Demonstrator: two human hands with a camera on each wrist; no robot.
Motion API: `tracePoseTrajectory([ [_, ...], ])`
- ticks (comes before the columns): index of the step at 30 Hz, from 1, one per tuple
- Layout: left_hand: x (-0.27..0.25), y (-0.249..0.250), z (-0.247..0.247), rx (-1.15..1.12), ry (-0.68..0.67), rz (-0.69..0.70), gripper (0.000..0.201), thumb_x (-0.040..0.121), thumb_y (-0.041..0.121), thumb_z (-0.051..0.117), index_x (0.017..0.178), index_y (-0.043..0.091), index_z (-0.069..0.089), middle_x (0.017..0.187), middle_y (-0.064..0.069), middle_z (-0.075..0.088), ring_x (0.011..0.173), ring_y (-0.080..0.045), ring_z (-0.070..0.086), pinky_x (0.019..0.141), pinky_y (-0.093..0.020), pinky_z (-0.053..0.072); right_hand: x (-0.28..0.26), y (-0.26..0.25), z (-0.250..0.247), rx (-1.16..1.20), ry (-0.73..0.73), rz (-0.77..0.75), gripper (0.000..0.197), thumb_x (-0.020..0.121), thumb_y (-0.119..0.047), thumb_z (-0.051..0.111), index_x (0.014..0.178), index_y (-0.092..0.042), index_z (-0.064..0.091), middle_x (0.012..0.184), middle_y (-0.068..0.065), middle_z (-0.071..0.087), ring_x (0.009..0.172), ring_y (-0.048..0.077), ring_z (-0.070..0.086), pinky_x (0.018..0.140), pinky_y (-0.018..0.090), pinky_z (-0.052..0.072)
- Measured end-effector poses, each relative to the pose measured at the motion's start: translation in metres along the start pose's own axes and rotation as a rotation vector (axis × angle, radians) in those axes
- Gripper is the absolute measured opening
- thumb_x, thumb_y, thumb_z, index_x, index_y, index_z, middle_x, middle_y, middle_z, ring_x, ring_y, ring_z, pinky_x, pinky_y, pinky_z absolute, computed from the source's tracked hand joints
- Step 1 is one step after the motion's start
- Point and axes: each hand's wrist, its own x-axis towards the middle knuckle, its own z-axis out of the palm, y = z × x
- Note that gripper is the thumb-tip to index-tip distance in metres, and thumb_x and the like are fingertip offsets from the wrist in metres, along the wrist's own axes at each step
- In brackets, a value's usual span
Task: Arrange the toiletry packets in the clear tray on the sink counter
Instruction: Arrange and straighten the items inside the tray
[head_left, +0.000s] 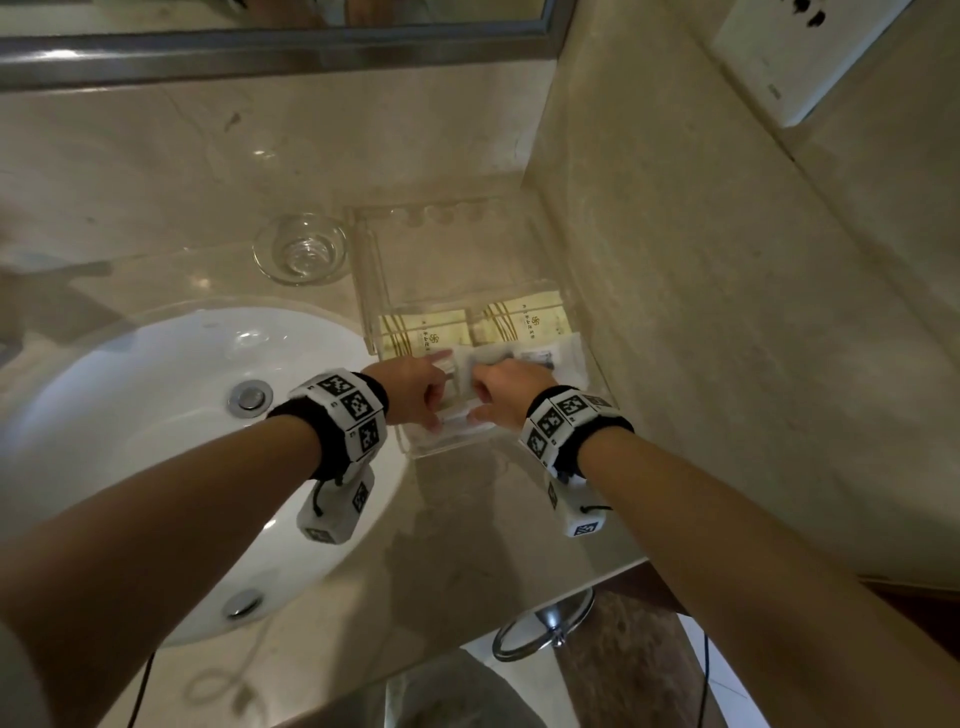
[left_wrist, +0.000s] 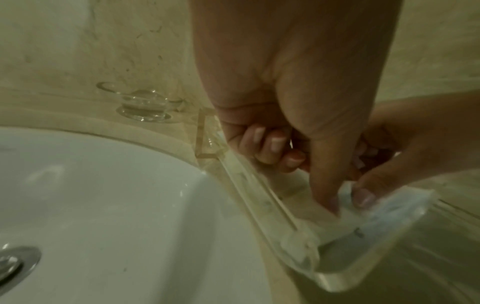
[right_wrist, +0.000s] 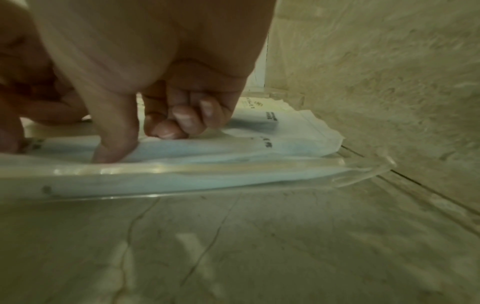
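Beige marble forms the sink counter (head_left: 182, 171) and the side wall (head_left: 701, 260), with a mirror frame (head_left: 260, 52) along the far edge. At left, a white basin (head_left: 130, 415) with a chrome drain (head_left: 250, 397) is set into the counter; behind it a small clear glass dish (head_left: 300, 249) is seen. To its right, against the wall, the clear tray (head_left: 374, 270) is placed with its long axis running from the near counter edge toward the mirror. Two cream packets with gold stripes (head_left: 422, 332) (head_left: 524, 317) are laid side by side across the middle of the tray, their printed text running along the tray's length. Nearer the viewer, white translucent packets (right_wrist: 285, 142) with dark print are stacked flat in the near end of the tray, one corner overhanging toward the wall. The left hand (head_left: 410, 392) is held over the near part of the tray, its fingers curled and its thumb (left_wrist: 324, 181) pressed down on a white packet (left_wrist: 345, 214). The right hand (head_left: 501, 395), just beside the left, is likewise curled, its thumb (right_wrist: 114, 139) and fingertips (right_wrist: 166, 127) resting on the top white packet; in the left wrist view its thumb is seen pinching the packet edge. Both wrists carry black bands with patterned marker blocks (head_left: 348, 410) (head_left: 563, 421). Below the counter edge a chrome ring (head_left: 543, 629) is visible.
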Motion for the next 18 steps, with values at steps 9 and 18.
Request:
tracePoseTrajectory([
  [9,0.009,0.009,-0.004,0.283,-0.078,0.006,0.017,0.083,0.029,0.064,0.087,0.015,0.056,0.092,-0.005,0.058,0.082,-0.021,0.05,0.067,-0.027,0.037,-0.02,0.029,-0.015,0.1,0.089,0.119,0.02,0.093,-0.03,0.05,0.099,-0.014,0.062,0.093,0.007,0.064,0.089,0.025,0.061,0.073,0.03,0.046],
  [18,0.011,0.016,-0.008,0.303,-0.136,0.157,0.047,0.085,0.02,0.062,0.131,0.023,0.05,0.123,0.002,0.062,0.118,-0.014,0.053,0.11,-0.022,0.016,-0.023,0.058,-0.009,0.004,0.085,0.202,0.02,0.095,-0.017,0.047,0.103,-0.009,0.064,0.1,0.008,0.065,0.077,0.021,0.056,0.075,0.029,0.05],
])
